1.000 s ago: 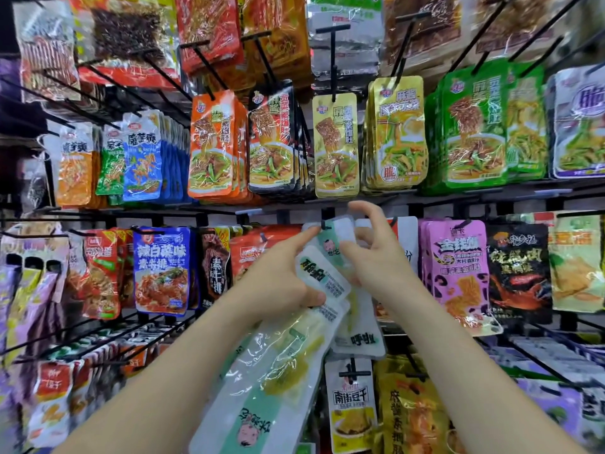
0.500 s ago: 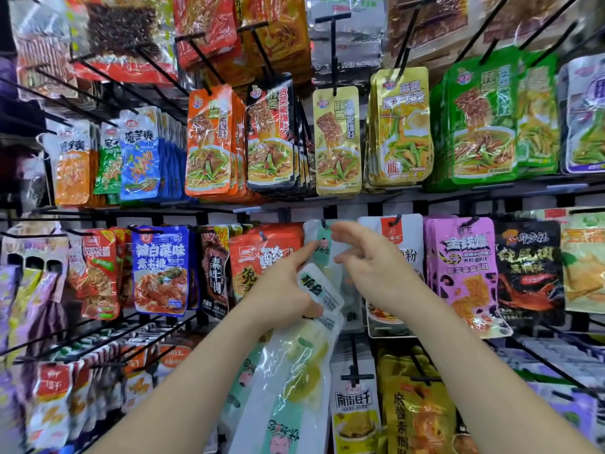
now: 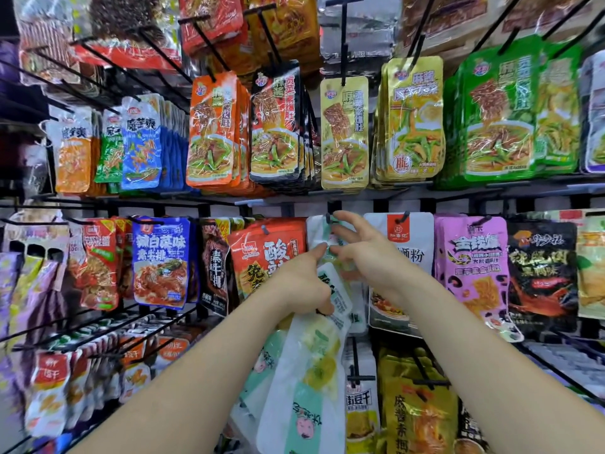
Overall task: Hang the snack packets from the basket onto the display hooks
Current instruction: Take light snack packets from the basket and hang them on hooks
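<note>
Hanging of one mint-and-white packet (image 3: 317, 231) on a middle-row hook (image 3: 328, 216) is judged to be the step in hand.

Position of the task's thing: the packet's top is seen at the hook, between the orange-red packets (image 3: 268, 253) on one side and the white packets with a red label (image 3: 400, 234) on the other. Whether the hole is fully threaded cannot be told; the fingers cover that part.

Right hand (image 3: 363, 257): grip wide, fingers spread and nearly straight, tips touching the packet's top. No closed pinch is made out. The hand is judged to be placed there to steady the thin film and push it back along the hook.

Left hand (image 3: 302, 290): grip closed round the tops of the spare packets (image 3: 314, 365), which hang down from the fist in a loose fan. The index finger is stretched upward to touch the packet at the hook. The spares are judged to be held this way so that stock is at hand while one finger helps with seating.

The basket is not in view.

Risk noted: slippery film and a crowded row. A neighbouring packet may be knocked, or the held fan may slide, if the hole is forced.

Next move, as a judgement: the packet is to be pushed to the back of the hook, then one spare is to be separated.
</note>
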Action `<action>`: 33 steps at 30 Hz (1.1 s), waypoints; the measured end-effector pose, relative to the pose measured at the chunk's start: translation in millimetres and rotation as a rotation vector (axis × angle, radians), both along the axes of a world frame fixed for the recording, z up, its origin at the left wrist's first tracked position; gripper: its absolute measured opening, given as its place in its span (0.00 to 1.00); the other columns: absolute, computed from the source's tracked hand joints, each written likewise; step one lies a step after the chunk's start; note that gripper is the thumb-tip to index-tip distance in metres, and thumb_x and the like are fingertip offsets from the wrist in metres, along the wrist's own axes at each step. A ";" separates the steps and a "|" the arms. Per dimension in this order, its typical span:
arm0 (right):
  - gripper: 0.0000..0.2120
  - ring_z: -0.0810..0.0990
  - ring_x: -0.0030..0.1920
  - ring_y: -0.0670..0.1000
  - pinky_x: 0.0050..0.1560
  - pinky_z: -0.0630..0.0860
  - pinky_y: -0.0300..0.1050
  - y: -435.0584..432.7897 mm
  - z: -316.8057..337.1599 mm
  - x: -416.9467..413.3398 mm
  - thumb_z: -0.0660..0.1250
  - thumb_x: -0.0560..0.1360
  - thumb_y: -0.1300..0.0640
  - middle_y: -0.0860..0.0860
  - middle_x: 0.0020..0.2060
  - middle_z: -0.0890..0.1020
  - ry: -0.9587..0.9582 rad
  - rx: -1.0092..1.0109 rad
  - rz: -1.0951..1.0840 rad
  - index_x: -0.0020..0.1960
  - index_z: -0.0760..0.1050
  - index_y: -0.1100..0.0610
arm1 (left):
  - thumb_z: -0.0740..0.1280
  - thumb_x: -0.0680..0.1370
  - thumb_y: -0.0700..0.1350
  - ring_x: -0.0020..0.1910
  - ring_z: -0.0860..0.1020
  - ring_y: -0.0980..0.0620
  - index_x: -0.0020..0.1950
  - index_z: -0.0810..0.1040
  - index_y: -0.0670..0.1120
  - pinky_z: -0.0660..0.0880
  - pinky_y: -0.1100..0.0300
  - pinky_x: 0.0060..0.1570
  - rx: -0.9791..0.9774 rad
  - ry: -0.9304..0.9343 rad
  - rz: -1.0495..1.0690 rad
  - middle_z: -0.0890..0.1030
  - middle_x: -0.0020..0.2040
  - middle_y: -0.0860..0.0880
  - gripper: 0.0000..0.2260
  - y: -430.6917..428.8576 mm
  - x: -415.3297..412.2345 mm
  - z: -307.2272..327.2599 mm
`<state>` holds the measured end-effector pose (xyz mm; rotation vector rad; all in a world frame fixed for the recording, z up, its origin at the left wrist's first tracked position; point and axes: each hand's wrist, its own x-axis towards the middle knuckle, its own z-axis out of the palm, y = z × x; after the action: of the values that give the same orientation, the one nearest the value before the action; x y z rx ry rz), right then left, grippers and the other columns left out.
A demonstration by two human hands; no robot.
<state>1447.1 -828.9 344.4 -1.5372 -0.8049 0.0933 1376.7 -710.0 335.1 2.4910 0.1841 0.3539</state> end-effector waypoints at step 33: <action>0.23 0.82 0.50 0.39 0.49 0.75 0.34 -58.3 -120.4 -120.6 0.74 0.73 0.57 0.39 0.50 0.84 -0.006 -0.146 0.221 0.64 0.73 0.43 | 0.69 0.70 0.28 0.38 0.82 0.47 0.44 0.79 0.47 0.81 0.52 0.38 -1.007 -0.897 0.040 0.84 0.41 0.45 0.14 0.2 -89.4 -56.2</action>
<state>1326.5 -887.3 224.0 -1.5804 -0.9891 0.3156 1287.3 -709.8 278.9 1.1927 0.0168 1.0417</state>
